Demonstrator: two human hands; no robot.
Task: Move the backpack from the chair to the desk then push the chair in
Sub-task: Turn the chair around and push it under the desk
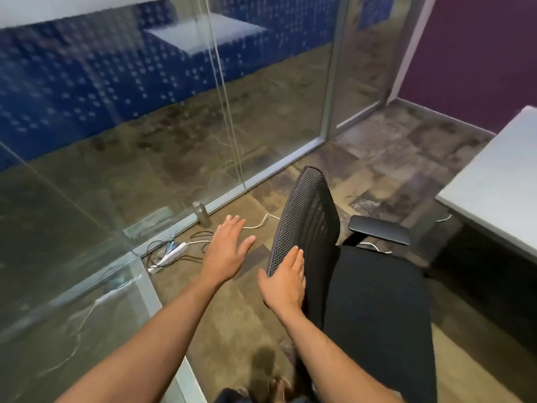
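Observation:
A black office chair (374,301) with a mesh backrest (305,228) stands in the middle of the view, its seat bare. The backpack is not in view. A grey desk (494,181) fills the right edge, beyond the chair's armrest (379,229). My right hand (286,282) lies flat against the left edge of the backrest, fingers straight. My left hand (228,248) hovers open to the left of the backrest, apart from it, over the carpet.
A glass partition (174,141) runs along the left. At its base lie a white power strip (171,254) with black and white cables and a metal bottle (201,213). My feet (276,388) show at the bottom on brown carpet.

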